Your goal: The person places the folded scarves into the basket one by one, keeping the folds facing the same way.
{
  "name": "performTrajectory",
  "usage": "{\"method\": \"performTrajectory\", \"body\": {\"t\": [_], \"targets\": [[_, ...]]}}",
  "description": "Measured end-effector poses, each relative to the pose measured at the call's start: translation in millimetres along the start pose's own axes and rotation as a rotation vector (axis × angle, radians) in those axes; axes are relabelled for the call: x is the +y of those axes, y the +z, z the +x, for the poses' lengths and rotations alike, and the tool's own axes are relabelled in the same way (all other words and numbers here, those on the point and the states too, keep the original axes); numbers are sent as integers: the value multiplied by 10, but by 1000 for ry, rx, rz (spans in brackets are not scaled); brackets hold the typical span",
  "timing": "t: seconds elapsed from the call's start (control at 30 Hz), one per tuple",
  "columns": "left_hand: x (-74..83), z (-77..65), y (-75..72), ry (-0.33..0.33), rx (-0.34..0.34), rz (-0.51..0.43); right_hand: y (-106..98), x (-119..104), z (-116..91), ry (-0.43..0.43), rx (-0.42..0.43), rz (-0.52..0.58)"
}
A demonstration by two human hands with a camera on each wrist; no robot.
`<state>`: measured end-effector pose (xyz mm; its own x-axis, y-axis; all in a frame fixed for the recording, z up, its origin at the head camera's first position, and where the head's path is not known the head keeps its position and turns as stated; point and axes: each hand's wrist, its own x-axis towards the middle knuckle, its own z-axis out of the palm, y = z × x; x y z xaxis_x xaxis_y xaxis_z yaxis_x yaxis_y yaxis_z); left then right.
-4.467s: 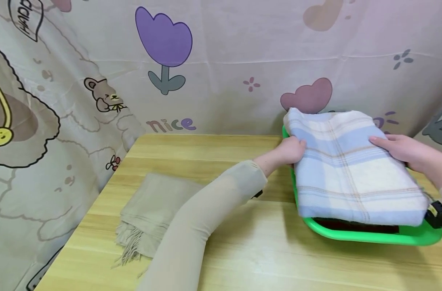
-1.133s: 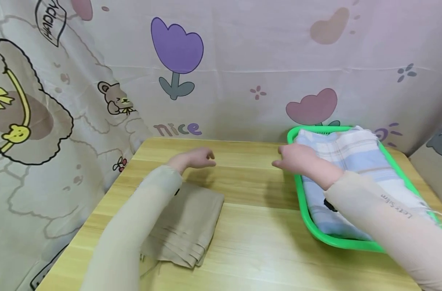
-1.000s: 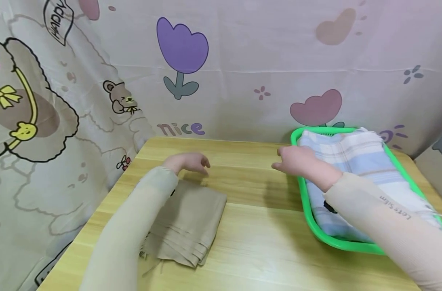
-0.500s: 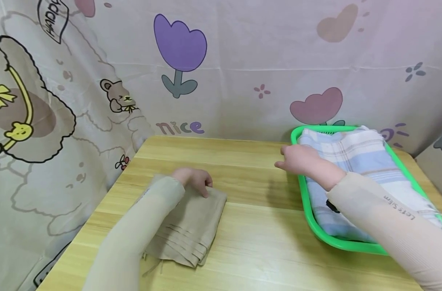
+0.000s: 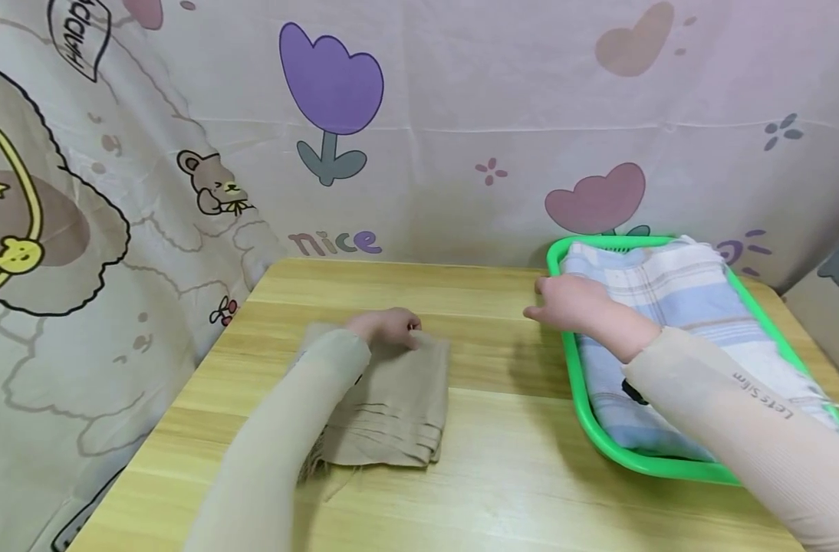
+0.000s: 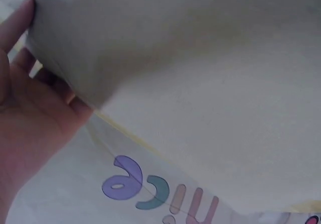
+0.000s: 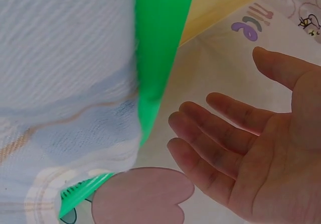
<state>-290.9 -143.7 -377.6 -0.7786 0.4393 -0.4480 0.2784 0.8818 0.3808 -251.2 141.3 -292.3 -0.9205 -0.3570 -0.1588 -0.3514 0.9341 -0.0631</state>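
A folded beige scarf (image 5: 399,399) with a fringe lies on the wooden table, left of the middle. My left hand (image 5: 386,327) pinches its far edge; in the left wrist view the thumb of that hand (image 6: 45,108) is on one side of the cloth and the fingers curl at the other. Over the left rim of a green basket (image 5: 580,399) hovers my right hand (image 5: 573,301), holding nothing. Its fingers are spread and relaxed in the right wrist view, beside the basket wall (image 7: 163,48). A folded blue-and-white plaid scarf (image 5: 695,299) fills the basket, partly hidden by my right sleeve.
The wooden table (image 5: 502,475) ends at a printed cloth backdrop (image 5: 447,92) behind and to the left. Bare tabletop lies between the beige scarf and the basket.
The plaid scarf, earlier held by both hands above the basket, now lies inside it. My left hand has come down onto the beige scarf, gripped its edge and shifted it slightly right.
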Motion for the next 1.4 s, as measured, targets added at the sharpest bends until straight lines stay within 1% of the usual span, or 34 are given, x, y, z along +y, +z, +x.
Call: {"method": "performTrajectory", "body": {"t": [0.1, 0.13, 0.17, 0.23, 0.27, 0.33, 0.37, 0.43, 0.47, 0.53, 0.57, 0.6, 0.63, 0.67, 0.7, 0.73, 0.77, 0.8, 0.83, 0.9, 0.97, 1.0, 1.03, 1.07, 1.1, 1.17, 1.27, 1.33, 1.37, 1.4], "targets": [[-38, 228, 10, -24, 49, 33, 0, 22, -4, 7, 0, 3], [-166, 383, 54, 9, 92, 28, 1, 26, -5, 9, 0, 4], [-183, 453, 59, -8, 112, 35, 1, 30, -4, 9, 0, 4], [-201, 541, 60, -44, 158, 27, 0, 30, -2, 8, -2, 5], [-184, 547, 56, -70, 187, 19, -2, 25, -2, 9, -5, 5], [-120, 501, 47, -122, 266, -23, -5, 14, 0, 17, -14, 8], [26, 382, -1, -199, 281, -46, -8, 7, 0, 19, -16, 10], [66, 309, -20, -260, 376, -152, -13, -9, 0, 20, -21, 13], [53, 293, -29, -296, 419, -228, -16, -21, 1, 17, -21, 14], [9, 244, -37, -324, 510, -393, -21, -41, 2, 12, -20, 15], [-174, 360, -16, -329, 562, -424, -21, -49, 3, 7, -18, 14], [-372, 484, -1, -343, 579, -465, -19, -56, 6, 4, -19, 13], [-587, 610, 23, -336, 601, -477, -17, -65, 8, 2, -20, 13], [-780, 717, 44, -327, 608, -468, -14, -75, 13, 1, -22, 14], [-904, 757, 41, -325, 593, -436, -10, -85, 20, 3, -27, 13], [-1010, 798, 30, -346, 557, -404, -6, -98, 30, 1, -31, 13], [-1096, 816, 16, -361, 510, -347, 0, -109, 44, -2, -36, 15], [-1014, 685, -28, -376, 441, -334, 5, -126, 64, -5, -41, 21], [-902, 520, -66, -369, 392, -305, 9, -147, 86, -9, -48, 29], [-626, 163, -171, -392, 253, -286, 19, -197, 148, -15, -63, 41], [-476, -97, -223, -404, 170, -282, 30, -281, 221, -20, -85, 70], [-434, -195, -239, -409, 141, -283, 39, -328, 259, -16, -101, 82], [-406, -270, -248, -416, 120, -289, 51, -379, 295, -12, -123, 91], [-396, -314, -252, -433, 107, -295, 72, -430, 334, -12, -147, 99], [-390, -338, -249, -449, 101, -301, 96, -483, 371, -15, -175, 102], [-383, -384, -238, -465, 101, -322, 165, -587, 430, 4, -255, 141], [-386, -382, -214, -479, 104, -356, 297, -721, 495, 16, -381, 198], [-374, -374, -198, -482, 99, -381, 386, -783, 515, 37, -447, 233], [-369, -364, -186, -482, 95, -394, 428, -804, 524, 27, -479, 234], [-351, -361, -176, -480, 87, -414, 463, -821, 524, 34, -502, 245]]}}
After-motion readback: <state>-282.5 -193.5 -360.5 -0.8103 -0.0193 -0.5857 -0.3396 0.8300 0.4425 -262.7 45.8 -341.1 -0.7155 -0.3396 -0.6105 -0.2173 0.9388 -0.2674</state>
